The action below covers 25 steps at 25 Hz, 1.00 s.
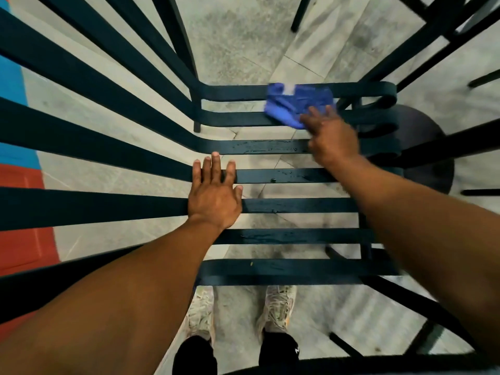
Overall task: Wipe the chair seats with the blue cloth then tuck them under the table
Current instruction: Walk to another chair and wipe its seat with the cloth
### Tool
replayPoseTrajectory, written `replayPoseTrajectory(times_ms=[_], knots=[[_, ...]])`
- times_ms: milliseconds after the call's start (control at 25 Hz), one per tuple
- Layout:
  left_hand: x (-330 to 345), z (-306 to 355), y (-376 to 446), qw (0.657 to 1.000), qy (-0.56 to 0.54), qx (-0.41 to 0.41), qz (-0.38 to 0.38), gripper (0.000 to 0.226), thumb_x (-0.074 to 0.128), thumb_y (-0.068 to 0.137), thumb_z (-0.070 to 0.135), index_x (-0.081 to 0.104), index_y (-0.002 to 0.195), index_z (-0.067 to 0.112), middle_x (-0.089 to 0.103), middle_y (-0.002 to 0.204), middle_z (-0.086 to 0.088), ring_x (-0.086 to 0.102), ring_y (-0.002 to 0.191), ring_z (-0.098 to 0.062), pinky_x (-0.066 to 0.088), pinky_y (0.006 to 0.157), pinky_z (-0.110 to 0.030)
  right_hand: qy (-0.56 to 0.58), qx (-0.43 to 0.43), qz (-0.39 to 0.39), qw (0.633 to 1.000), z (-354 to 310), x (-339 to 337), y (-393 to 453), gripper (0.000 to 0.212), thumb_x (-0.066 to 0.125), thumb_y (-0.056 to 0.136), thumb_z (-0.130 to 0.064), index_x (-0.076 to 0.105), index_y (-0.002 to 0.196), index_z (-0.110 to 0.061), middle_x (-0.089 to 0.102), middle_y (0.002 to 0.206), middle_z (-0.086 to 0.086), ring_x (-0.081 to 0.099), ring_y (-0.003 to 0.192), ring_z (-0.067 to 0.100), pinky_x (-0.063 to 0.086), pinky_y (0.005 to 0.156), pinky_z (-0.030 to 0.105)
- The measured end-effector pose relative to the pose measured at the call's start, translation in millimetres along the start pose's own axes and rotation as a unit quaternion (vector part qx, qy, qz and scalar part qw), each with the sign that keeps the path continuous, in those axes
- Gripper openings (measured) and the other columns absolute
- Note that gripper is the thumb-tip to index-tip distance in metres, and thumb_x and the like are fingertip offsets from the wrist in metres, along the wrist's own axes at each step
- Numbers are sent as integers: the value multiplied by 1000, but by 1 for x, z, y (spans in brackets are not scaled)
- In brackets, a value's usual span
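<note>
pressing the blue cloth flat-fingered across the far slats, the right hand wipes while the open left hand braces the slatted chair seat.

Light is even and fairly dim, falling from above, with soft shadows on the grey speckled stone floor. Wet sheen glints on the dark slatted metal chair seat. The crumpled blue cloth is motion-blurred. Slats bow strongly outward toward the edges.
</note>
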<state>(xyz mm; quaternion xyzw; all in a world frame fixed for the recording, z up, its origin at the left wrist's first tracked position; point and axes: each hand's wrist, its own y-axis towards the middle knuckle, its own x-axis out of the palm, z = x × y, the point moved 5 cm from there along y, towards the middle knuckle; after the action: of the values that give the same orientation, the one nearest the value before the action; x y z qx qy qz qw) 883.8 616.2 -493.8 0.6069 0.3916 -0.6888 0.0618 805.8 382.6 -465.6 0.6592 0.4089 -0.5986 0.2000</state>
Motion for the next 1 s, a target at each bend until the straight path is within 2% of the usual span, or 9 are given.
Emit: replayPoseTrajectory(times_ms=[120, 240, 360, 440, 520, 600, 720, 880, 1000], knots=[[-1, 1, -1, 1000, -1, 5, -7, 62, 17, 100, 45, 0, 154, 20, -9, 160, -20, -7, 148, -35, -15, 115, -48, -2, 173, 29, 985, 95, -41, -45, 42, 52, 89, -7, 57, 130, -11, 57, 131, 23, 53, 117, 42, 44, 94, 45], [0, -1, -1, 1000, 8, 7, -13, 62, 19, 100, 43, 0, 154, 19, -9, 160, -20, -7, 148, -36, -13, 116, -49, 30, 223, 49, 973, 94, -42, -48, 36, 48, 88, -18, 62, 119, -5, 62, 116, 26, 58, 105, 44, 44, 89, 44], [-1, -2, 2, 999, 10, 5, -35, 63, 23, 100, 40, -1, 155, 20, -11, 160, -20, -7, 148, -35, -12, 117, -49, 69, 167, 40, 983, 12, -3, -30, 35, 51, 88, -14, 59, 122, -12, 60, 108, 7, 59, 91, 26, 46, 73, 37], [-2, -1, 2, 999, 5, 4, -52, 66, 27, 99, 40, -1, 155, 19, -9, 160, -19, -6, 148, -34, -12, 116, -48, 70, 54, 26, 996, -71, 38, -23, 46, 54, 85, -13, 53, 130, -21, 54, 126, 4, 53, 113, 24, 46, 89, 38], [-2, -2, 2, 998, 13, 14, -57, 74, 32, 95, 47, 1, 155, 18, 0, 162, -16, -2, 149, -32, -11, 117, -46, -5, -54, -57, 997, -152, 59, -27, 48, 53, 88, -22, 49, 134, -31, 41, 146, 3, 27, 138, 34, 27, 111, 48], [-2, -2, 1, 998, 24, 20, -52, 76, 33, 94, 51, 2, 155, 17, 6, 161, -14, 2, 149, -31, -9, 117, -46, -20, -103, -68, 992, -170, 53, -29, 43, 49, 91, -33, 50, 133, -36, 41, 146, -1, 25, 137, 34, 23, 111, 50], [-3, -3, 2, 997, 25, 10, -71, 67, 27, 98, 41, -1, 154, 17, -4, 161, -20, -3, 149, -33, -10, 117, -47, -53, -91, -25, 994, -120, 37, -43, 43, 49, 92, -28, 48, 134, -39, 46, 136, 8, 38, 125, 34, 31, 102, 46], [-7, -5, -1, 997, 20, 25, -76, 67, 26, 100, 40, -7, 154, 18, -14, 159, -20, -8, 148, -34, -10, 117, -46, -68, 88, 2, 994, 18, 2, -70, 42, 47, 93, -23, 47, 134, -33, 45, 133, 20, 41, 123, 40, 36, 100, 49], [-8, -5, -1, 996, 25, 33, -80, 71, 32, 97, 38, -5, 154, 16, -13, 159, -20, -7, 148, -35, -9, 118, -47, -67, 236, 1, 970, 105, -31, -89, 35, 43, 96, -28, 53, 129, -22, 48, 132, 25, 46, 119, 46, 42, 98, 51]])
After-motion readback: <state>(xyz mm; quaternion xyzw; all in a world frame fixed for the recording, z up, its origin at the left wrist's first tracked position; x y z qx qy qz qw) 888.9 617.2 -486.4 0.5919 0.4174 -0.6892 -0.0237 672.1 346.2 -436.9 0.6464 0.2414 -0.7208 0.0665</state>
